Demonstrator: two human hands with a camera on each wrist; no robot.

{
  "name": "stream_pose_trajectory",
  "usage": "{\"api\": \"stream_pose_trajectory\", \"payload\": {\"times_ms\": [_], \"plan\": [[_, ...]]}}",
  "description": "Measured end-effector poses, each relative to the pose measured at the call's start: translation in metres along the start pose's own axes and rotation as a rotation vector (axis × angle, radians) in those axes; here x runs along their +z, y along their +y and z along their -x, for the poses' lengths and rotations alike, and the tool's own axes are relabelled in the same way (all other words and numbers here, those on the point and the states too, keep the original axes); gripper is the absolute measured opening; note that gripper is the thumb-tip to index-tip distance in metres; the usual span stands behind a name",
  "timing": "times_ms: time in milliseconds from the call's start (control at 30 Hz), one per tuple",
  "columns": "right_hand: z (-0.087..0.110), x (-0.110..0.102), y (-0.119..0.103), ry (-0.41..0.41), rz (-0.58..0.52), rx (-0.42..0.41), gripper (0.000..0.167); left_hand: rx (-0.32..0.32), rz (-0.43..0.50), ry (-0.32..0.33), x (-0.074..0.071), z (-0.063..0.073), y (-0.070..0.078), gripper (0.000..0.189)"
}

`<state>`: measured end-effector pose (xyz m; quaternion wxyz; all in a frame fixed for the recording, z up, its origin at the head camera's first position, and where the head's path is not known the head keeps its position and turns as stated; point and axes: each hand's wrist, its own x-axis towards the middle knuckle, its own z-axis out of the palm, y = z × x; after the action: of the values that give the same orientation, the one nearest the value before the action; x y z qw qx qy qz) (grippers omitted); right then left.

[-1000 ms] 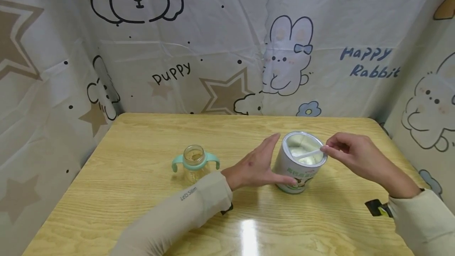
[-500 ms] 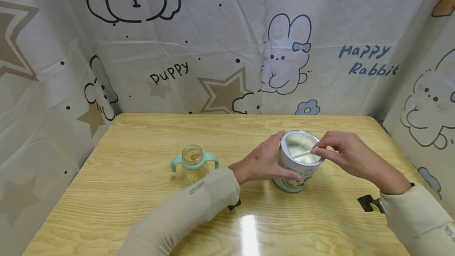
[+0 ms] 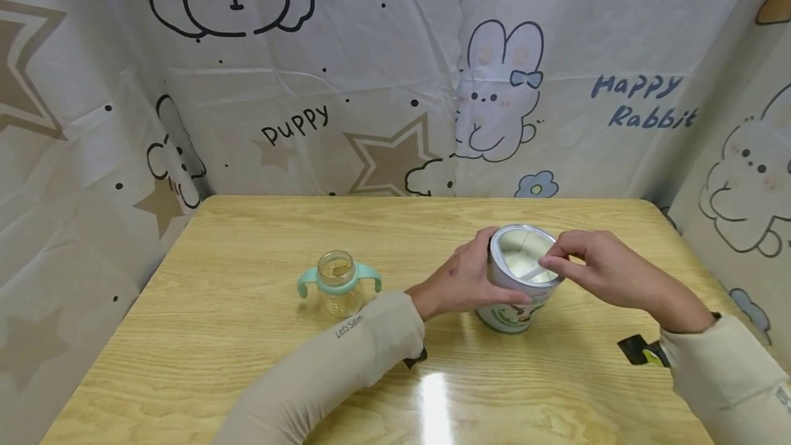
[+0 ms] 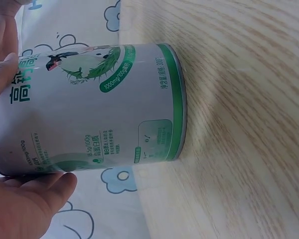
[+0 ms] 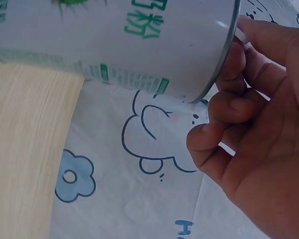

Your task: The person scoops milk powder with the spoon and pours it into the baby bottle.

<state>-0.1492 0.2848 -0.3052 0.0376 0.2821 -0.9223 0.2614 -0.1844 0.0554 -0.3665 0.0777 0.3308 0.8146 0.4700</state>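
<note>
Two things are in your grip: your left hand curls round the side of the open can, and your right hand pinches a slim white utensil, perhaps a scoop, its far end inside the rim and hard to make out. The can stands on the table, right of its middle and short of the far edge. Over the last second your left hand has closed from a loose spread to a fuller hold, while your right has shifted inward over the mouth; the can is probably steadier for scooping now. The bottle hasn't moved, nearer the left edge than the right.
</note>
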Motion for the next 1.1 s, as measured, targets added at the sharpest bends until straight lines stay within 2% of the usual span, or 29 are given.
{"api": "stream_pose_trajectory", "payload": {"times_ms": [233,467,633,800,933,1100], "plan": [[0.002,0.000,0.003,0.012,-0.098,0.113,0.017,-0.016,0.004,-0.013,0.000,0.000,0.001,0.100],[0.002,-0.008,0.007,0.044,-0.090,0.380,0.037,-0.023,-0.001,-0.012,0.000,-0.001,0.001,0.101],[0.008,-0.011,0.015,0.115,-0.105,0.518,0.047,-0.019,0.000,-0.010,0.000,-0.001,0.000,0.102],[0.017,-0.012,0.024,0.193,-0.123,0.566,0.049,-0.013,0.004,-0.014,0.001,-0.002,0.000,0.102],[0.020,-0.010,0.029,0.199,-0.086,0.579,0.051,-0.017,-0.005,-0.011,0.000,-0.001,0.000,0.103],[0.022,-0.009,0.031,0.187,-0.129,0.597,0.053,-0.035,-0.011,-0.009,0.000,-0.001,0.000,0.103]]}}
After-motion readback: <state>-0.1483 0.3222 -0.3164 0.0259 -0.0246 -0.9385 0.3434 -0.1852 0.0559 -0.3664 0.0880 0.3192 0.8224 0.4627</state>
